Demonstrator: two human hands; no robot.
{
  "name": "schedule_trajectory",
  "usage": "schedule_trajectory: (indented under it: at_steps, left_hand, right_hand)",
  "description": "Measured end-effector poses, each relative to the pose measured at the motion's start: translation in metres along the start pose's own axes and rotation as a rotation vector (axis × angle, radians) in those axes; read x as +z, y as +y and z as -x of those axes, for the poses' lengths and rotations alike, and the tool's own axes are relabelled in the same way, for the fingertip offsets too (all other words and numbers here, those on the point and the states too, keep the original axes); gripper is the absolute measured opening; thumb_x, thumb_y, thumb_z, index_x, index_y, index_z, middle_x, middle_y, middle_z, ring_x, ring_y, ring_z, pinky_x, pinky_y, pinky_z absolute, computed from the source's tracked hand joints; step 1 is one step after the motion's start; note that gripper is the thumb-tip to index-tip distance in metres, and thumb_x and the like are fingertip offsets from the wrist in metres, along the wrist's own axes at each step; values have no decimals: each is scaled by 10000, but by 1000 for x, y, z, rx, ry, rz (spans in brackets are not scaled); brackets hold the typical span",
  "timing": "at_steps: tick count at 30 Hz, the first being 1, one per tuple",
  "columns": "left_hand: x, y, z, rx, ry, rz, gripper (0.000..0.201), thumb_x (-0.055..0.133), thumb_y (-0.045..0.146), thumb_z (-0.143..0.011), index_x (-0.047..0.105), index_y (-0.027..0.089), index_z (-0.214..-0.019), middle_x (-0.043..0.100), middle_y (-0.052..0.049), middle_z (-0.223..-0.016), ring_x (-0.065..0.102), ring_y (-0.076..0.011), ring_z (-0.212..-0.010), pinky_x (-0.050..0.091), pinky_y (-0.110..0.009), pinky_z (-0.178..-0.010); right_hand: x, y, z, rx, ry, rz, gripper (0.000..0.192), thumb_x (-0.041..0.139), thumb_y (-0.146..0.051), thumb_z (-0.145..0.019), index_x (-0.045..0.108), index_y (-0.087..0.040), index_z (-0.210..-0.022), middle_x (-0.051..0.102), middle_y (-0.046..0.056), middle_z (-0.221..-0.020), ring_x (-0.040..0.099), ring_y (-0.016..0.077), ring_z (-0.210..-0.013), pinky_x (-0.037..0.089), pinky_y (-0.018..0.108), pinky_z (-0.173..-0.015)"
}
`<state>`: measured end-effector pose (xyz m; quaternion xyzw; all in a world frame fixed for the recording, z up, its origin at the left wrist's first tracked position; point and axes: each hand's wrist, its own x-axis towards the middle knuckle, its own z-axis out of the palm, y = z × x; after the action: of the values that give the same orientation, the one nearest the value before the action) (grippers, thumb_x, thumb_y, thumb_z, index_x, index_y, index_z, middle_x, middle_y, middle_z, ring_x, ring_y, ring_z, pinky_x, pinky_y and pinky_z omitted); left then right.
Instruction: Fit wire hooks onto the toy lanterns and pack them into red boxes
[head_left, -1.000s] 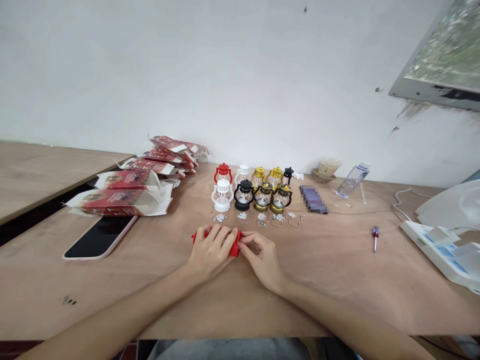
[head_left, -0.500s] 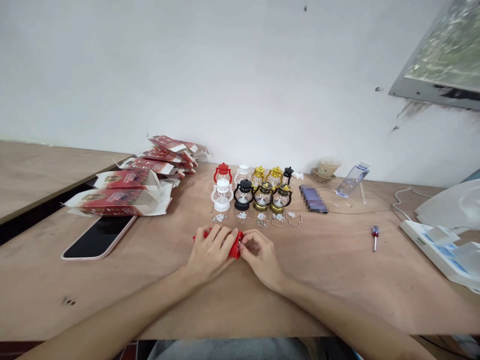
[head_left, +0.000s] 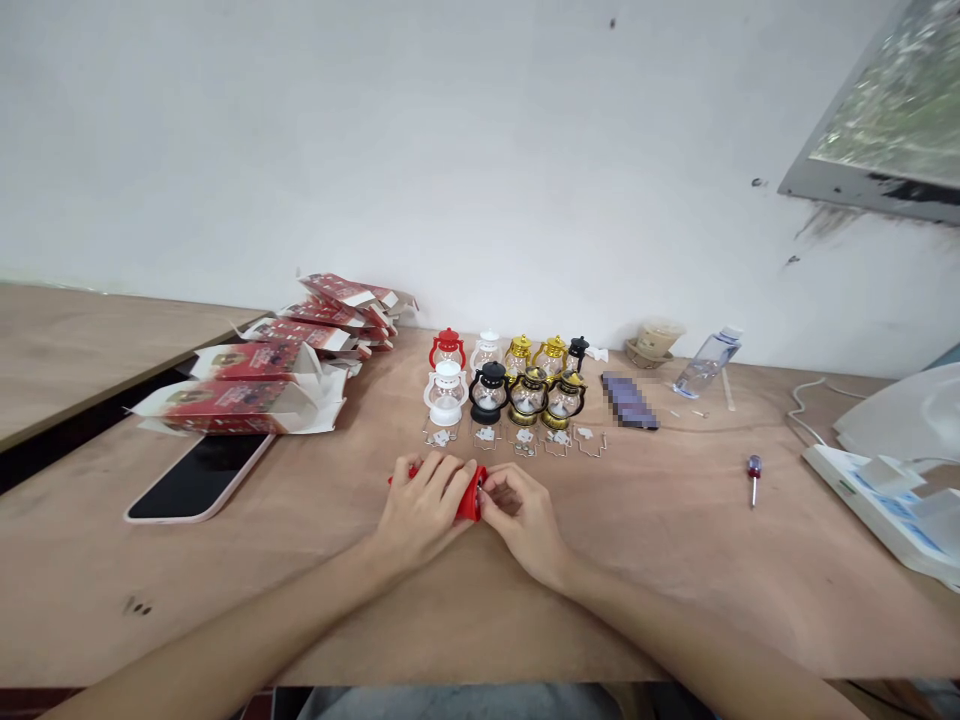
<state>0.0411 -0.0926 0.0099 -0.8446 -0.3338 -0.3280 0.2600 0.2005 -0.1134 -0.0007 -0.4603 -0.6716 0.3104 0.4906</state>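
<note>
My left hand (head_left: 421,508) lies over a small red lantern (head_left: 472,495) that rests on its side on the wooden table (head_left: 675,560), gripping its body. My right hand (head_left: 525,518) pinches at the lantern's red end, fingers curled against it. Most of the lantern is hidden under my left fingers. Just beyond my hands stand two rows of small toy lanterns (head_left: 504,378) in red, white, black and gold, with little metal handles and white pieces (head_left: 517,438) laid out in front of them.
Red and white cardboard boxes (head_left: 259,375) lie flattened at the left, with a phone (head_left: 201,475) face up in front. A small screwdriver (head_left: 754,476), a plastic bottle (head_left: 705,362), a cup (head_left: 654,340) and a white device (head_left: 892,470) sit to the right.
My right fingers have closed in tighter on the lantern's end; both hands otherwise stay in place.
</note>
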Motion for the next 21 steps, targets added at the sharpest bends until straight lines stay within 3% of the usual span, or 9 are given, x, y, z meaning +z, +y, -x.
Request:
schedule_trajectory:
  at_steps: [8, 14, 17, 21]
  left_hand:
    - [-2, 0, 0, 21, 7, -33, 276, 418, 294, -903, 594, 101, -992, 667, -82, -838, 555, -203, -751, 303, -368, -696]
    - [-2, -1, -2, 35, 16, -85, 222, 401, 168, -911, 596, 150, -1014, 691, -58, -888, 597, -186, -860, 299, -369, -742]
    - [-1, 1, -4, 81, 9, -118, 289, 359, 81, -916, 601, 188, -1034, 696, -34, -961, 595, -170, -985, 294, -370, -812]
    - [-1, 6, -6, 160, 55, -153, 306, 375, 90, -922, 608, 244, -1048, 663, 2, -1125, 549, -142, -1109, 274, -365, -909]
  right_hand:
    - [0, -1, 0, 47, 12, -76, 34, 563, -233, -756, 546, -209, -739, 617, 24, -860, 594, 142, -740, 499, 264, -666]
    - [8, 0, 0, 346, 46, -505, 302, 651, -290, -696, 524, -215, -959, 660, 28, -920, 635, 160, -835, 530, 302, -746]
    - [10, -4, -1, 512, 11, -736, 249, 643, -298, -679, 580, -184, -892, 667, 52, -954, 636, 176, -901, 528, 323, -800]
    - [13, -2, -1, 631, 37, -938, 153, 594, -292, -699, 602, -184, -807, 682, 53, -925, 642, 174, -910, 530, 324, -821]
